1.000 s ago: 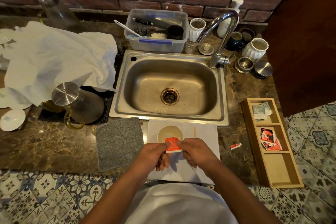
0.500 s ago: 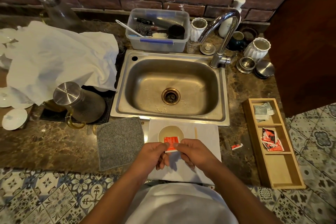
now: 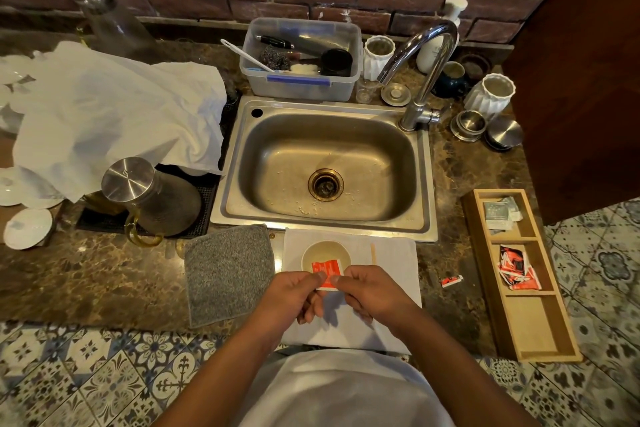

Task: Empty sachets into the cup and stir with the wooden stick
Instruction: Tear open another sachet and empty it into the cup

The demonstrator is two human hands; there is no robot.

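The red sachet [image 3: 325, 274] is pinched by both hands, left hand [image 3: 296, 293] and right hand [image 3: 369, 291], over the cup [image 3: 325, 255], so spillage is presumably caught there.

Left hand [image 3: 292, 291] and right hand [image 3: 370, 291] together pinch a red sachet [image 3: 325, 272], held above the near rim of the cup [image 3: 325, 253]. Cup stands on a white cloth [image 3: 391, 263] on the table [image 3: 104, 281], just in front of the steel sink [image 3: 325, 163]. Wooden stick [image 3: 373, 252] lies on the cloth, just right of the cup. Grey pad [image 3: 228, 270] left of the cloth. Torn red scrap [image 3: 451, 280] lies between cloth and wooden tray [image 3: 485, 274]; more red sachets [image 3: 517, 269] fill the tray's middle compartment.
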